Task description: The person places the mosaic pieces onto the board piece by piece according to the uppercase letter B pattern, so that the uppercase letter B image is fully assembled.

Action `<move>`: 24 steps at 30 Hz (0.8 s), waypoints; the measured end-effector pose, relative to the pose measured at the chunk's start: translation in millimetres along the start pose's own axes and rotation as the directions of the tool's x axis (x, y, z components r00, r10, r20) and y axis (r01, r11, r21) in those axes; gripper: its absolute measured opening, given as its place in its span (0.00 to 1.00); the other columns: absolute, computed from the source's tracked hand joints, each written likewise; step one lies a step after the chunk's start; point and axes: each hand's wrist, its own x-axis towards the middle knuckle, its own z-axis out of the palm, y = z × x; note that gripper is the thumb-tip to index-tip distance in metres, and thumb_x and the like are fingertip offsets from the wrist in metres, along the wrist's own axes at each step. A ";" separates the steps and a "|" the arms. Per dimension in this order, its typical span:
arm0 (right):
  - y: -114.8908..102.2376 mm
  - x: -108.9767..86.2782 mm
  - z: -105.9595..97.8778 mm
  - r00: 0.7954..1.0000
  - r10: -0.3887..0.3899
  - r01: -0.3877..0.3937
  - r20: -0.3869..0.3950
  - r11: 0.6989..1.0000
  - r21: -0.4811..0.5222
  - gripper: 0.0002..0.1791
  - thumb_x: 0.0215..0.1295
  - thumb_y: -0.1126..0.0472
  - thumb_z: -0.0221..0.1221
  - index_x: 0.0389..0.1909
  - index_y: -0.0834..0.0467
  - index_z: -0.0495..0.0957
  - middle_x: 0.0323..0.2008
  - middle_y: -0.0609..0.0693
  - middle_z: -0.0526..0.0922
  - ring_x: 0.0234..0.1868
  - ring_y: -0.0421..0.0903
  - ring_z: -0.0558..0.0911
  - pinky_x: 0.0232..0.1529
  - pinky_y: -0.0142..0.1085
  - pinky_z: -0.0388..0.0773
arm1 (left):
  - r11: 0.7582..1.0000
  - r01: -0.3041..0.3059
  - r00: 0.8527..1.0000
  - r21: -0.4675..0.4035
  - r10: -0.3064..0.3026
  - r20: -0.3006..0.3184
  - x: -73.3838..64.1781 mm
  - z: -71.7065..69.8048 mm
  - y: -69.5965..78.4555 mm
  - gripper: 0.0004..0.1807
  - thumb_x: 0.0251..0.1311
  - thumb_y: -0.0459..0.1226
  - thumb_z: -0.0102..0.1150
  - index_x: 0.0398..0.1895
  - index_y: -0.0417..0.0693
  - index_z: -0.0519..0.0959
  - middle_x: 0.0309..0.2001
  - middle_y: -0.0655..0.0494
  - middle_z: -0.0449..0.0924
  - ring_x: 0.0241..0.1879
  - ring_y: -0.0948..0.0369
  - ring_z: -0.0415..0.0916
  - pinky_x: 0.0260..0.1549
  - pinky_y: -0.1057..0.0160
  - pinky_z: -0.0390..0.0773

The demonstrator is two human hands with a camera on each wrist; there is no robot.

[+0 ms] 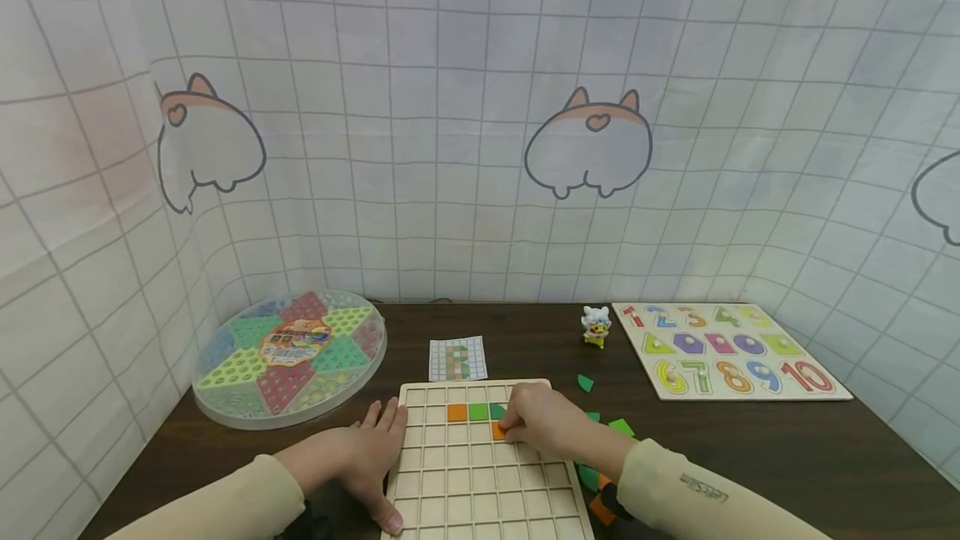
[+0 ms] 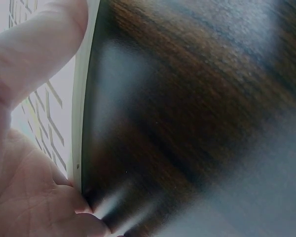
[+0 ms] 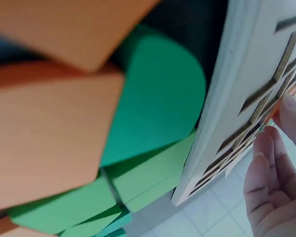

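A pale wooden grid board (image 1: 480,486) lies on the dark table in front of me. Its second row holds an orange tile (image 1: 457,412), a green tile (image 1: 477,412) and a darker green tile (image 1: 496,411). My right hand (image 1: 508,429) lies over the board, its curled fingertips pinching a small orange tile (image 1: 498,432) in the row below. The right wrist view shows those fingertips (image 3: 291,111) at the orange tile on the board (image 3: 237,84). My left hand (image 1: 375,448) rests flat against the board's left edge (image 2: 81,98), thumb (image 2: 34,44) along the rim.
Loose green and orange foam pieces (image 1: 609,427) lie right of the board, close-up in the right wrist view (image 3: 153,103). A pattern card (image 1: 457,358) lies behind the board. A round checkers box (image 1: 288,357) sits left, a duck toy (image 1: 596,326) and number puzzle (image 1: 723,350) right. Curtain walls surround the table.
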 end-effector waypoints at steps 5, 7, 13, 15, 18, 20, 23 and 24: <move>2.0 -5.0 -3.1 0.998 -0.051 0.052 0.030 0.998 -0.040 0.10 0.66 0.69 0.66 0.46 0.63 0.89 0.36 0.48 0.81 0.35 0.39 0.78 0.34 0.26 0.77 | 1.000 0.002 1.000 -0.002 -0.002 0.003 0.8 -0.4 -0.1 0.93 0.14 0.82 0.68 0.83 0.41 0.38 0.83 0.35 0.30 0.81 0.34 0.30 0.73 0.33 0.54; 2.9 -7.1 -5.1 0.997 -0.064 0.066 0.037 0.997 -0.048 0.11 0.68 0.71 0.63 0.48 0.62 0.89 0.38 0.48 0.81 0.37 0.39 0.78 0.35 0.27 0.78 | 1.000 0.003 1.000 0.005 -0.003 0.001 0.2 -0.8 0.7 0.93 0.14 0.82 0.68 0.83 0.41 0.38 0.83 0.35 0.31 0.81 0.34 0.30 0.73 0.33 0.55; 9.4 -12.1 -20.8 0.998 -0.046 0.046 0.043 0.999 -0.002 0.14 0.73 0.72 0.57 0.52 0.62 0.87 0.46 0.52 0.86 0.45 0.47 0.84 0.41 0.30 0.82 | 1.000 -0.002 1.000 0.011 0.002 0.002 0.0 -1.0 1.2 0.93 0.15 0.82 0.68 0.83 0.41 0.39 0.83 0.35 0.31 0.81 0.33 0.31 0.73 0.33 0.55; 16.4 -14.2 -29.3 0.999 -0.029 0.029 0.027 1.000 0.012 0.14 0.73 0.72 0.57 0.53 0.63 0.86 0.46 0.54 0.86 0.46 0.50 0.85 0.41 0.32 0.82 | 1.000 0.002 1.000 0.009 -0.002 0.008 2.5 -0.3 -0.3 0.93 0.14 0.82 0.69 0.83 0.41 0.39 0.83 0.36 0.31 0.81 0.34 0.31 0.73 0.33 0.55; 33.6 -18.2 -41.2 1.000 0.015 -0.015 -0.014 1.000 0.011 0.13 0.74 0.71 0.56 0.53 0.64 0.85 0.47 0.55 0.86 0.47 0.52 0.85 0.44 0.37 0.84 | 1.000 0.009 1.000 0.006 -0.009 0.014 6.3 0.8 -2.6 0.93 0.14 0.82 0.69 0.83 0.42 0.39 0.83 0.36 0.31 0.81 0.34 0.31 0.73 0.33 0.55; 47.4 -20.8 -47.1 0.996 0.073 -0.072 -0.055 0.997 0.012 0.13 0.75 0.70 0.55 0.53 0.63 0.85 0.49 0.56 0.87 0.50 0.54 0.85 0.47 0.41 0.84 | 1.000 0.011 1.000 0.006 -0.011 0.015 6.4 0.6 -2.5 0.93 0.14 0.82 0.69 0.83 0.42 0.39 0.83 0.36 0.31 0.81 0.34 0.31 0.73 0.33 0.55; 65.5 -24.5 -53.4 0.983 0.152 -0.152 -0.101 0.988 0.005 0.14 0.75 0.71 0.55 0.54 0.64 0.84 0.51 0.57 0.87 0.50 0.54 0.86 0.48 0.44 0.84 | 1.000 0.011 1.000 0.005 -0.011 0.015 3.1 -1.2 -0.3 0.93 0.14 0.82 0.69 0.83 0.42 0.39 0.83 0.37 0.31 0.81 0.34 0.31 0.73 0.34 0.55; 70.7 -25.4 -54.7 0.978 0.178 -0.179 -0.112 0.984 0.004 0.14 0.74 0.71 0.55 0.54 0.64 0.84 0.50 0.58 0.87 0.49 0.53 0.86 0.48 0.44 0.84 | 1.000 0.010 1.000 0.005 -0.011 0.015 1.3 -2.0 0.8 0.92 0.15 0.82 0.69 0.83 0.42 0.39 0.83 0.37 0.31 0.81 0.34 0.31 0.73 0.34 0.55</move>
